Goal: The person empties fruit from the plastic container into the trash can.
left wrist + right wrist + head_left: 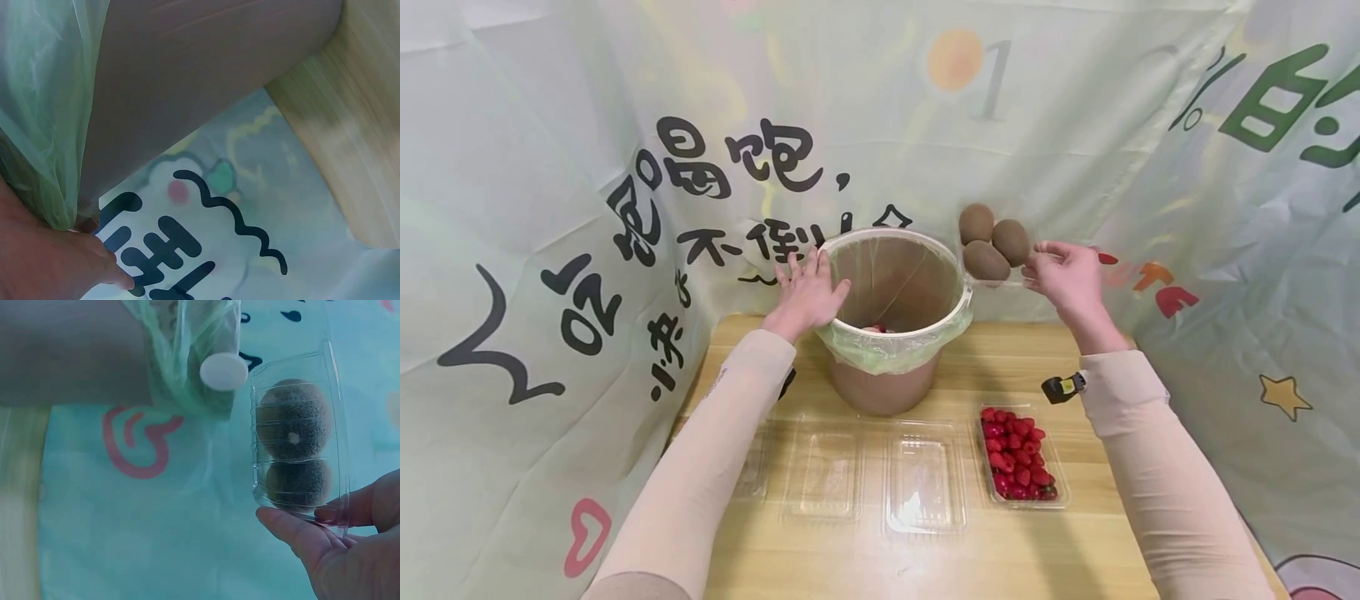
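Observation:
A brown bin [883, 387] with a white rim and a pale green plastic liner [887, 354] stands on the table. My left hand [807, 292] rests at the left of its rim, fingers spread. Something red and white shows at the bin's bottom. To the right, my right hand [1066, 271] pinches one end of a clear plastic box [265, 465] held up beside the rim. Inside the box are three brown kiwis [988, 262]; only two of these kiwis [295, 422] show in the right wrist view.
On the wooden table [1000, 567], a clear tray of raspberries [1018, 454] sits at the right. Bare clear trays [925, 483] line up left of it, partly behind my left sleeve. A printed cloth [880, 100] hangs close behind and at both sides.

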`<move>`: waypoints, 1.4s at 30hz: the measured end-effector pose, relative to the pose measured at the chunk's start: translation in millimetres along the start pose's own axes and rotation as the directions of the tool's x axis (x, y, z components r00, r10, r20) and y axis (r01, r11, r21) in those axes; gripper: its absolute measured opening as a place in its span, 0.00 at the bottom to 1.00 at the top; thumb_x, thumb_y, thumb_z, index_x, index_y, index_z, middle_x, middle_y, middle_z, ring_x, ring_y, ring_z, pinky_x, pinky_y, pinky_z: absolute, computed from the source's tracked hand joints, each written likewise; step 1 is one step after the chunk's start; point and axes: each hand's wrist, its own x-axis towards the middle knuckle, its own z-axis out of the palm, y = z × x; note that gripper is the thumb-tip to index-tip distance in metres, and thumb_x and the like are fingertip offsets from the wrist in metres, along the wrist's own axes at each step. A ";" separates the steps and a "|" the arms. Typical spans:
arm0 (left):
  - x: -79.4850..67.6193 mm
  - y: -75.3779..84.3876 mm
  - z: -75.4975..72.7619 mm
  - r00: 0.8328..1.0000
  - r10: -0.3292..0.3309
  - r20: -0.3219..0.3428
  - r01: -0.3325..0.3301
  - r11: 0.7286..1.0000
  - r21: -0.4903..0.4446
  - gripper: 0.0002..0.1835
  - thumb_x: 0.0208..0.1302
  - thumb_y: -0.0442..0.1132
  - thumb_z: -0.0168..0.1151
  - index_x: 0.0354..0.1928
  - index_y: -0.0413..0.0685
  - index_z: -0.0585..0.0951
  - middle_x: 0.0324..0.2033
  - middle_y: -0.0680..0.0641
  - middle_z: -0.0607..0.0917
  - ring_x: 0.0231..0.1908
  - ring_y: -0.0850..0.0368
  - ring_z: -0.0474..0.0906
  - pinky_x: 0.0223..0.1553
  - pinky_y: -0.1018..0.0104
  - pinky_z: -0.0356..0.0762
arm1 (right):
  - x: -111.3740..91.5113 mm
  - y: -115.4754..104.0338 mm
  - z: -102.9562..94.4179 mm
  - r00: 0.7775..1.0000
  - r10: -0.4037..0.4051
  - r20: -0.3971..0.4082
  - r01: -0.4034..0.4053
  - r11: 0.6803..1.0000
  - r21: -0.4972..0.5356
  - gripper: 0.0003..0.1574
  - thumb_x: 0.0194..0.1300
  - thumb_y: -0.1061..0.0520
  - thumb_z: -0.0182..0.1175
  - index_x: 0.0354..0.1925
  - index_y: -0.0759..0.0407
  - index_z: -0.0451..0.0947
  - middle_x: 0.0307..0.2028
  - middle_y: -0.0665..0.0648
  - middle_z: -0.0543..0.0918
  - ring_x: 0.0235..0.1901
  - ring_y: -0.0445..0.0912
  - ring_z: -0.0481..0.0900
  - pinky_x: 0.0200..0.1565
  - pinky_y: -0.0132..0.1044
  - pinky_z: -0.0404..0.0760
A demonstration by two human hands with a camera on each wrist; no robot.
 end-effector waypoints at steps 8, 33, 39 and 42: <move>1.5 -1.7 1.6 1.000 0.002 0.002 -0.002 1.000 0.018 0.45 0.81 0.63 0.35 0.85 0.39 0.42 0.85 0.35 0.39 0.82 0.24 0.31 0.77 0.25 0.24 | 1.2 -14.0 21.7 0.987 -0.147 -0.069 0.140 0.985 -0.099 0.25 0.76 0.61 0.50 0.65 0.68 0.79 0.52 0.76 0.86 0.27 0.26 0.80 0.29 0.19 0.78; 1.2 -2.3 2.5 1.000 -0.001 -0.002 0.001 1.000 -0.003 0.47 0.80 0.64 0.37 0.85 0.39 0.41 0.85 0.36 0.39 0.82 0.25 0.32 0.78 0.25 0.26 | 3.9 -21.9 82.9 0.831 -0.536 -0.149 0.458 0.812 -0.362 0.21 0.77 0.67 0.52 0.61 0.67 0.83 0.56 0.69 0.87 0.54 0.64 0.88 0.58 0.54 0.86; 1.1 -1.7 2.6 1.000 -0.010 0.004 0.010 1.000 -0.004 0.48 0.80 0.65 0.38 0.84 0.38 0.40 0.85 0.35 0.38 0.82 0.24 0.31 0.77 0.25 0.25 | 2.4 -21.1 86.2 0.815 -0.571 -0.099 0.494 0.774 -0.396 0.23 0.74 0.70 0.53 0.62 0.65 0.83 0.56 0.69 0.87 0.55 0.64 0.88 0.59 0.55 0.86; 0.9 -0.5 2.0 1.000 -0.007 0.008 0.007 1.000 -0.010 0.48 0.80 0.65 0.38 0.84 0.38 0.40 0.85 0.35 0.38 0.82 0.24 0.31 0.77 0.25 0.25 | 1.3 -20.2 87.0 0.814 -0.575 -0.085 0.499 0.766 -0.406 0.23 0.74 0.70 0.53 0.62 0.63 0.83 0.56 0.68 0.87 0.56 0.65 0.87 0.59 0.56 0.86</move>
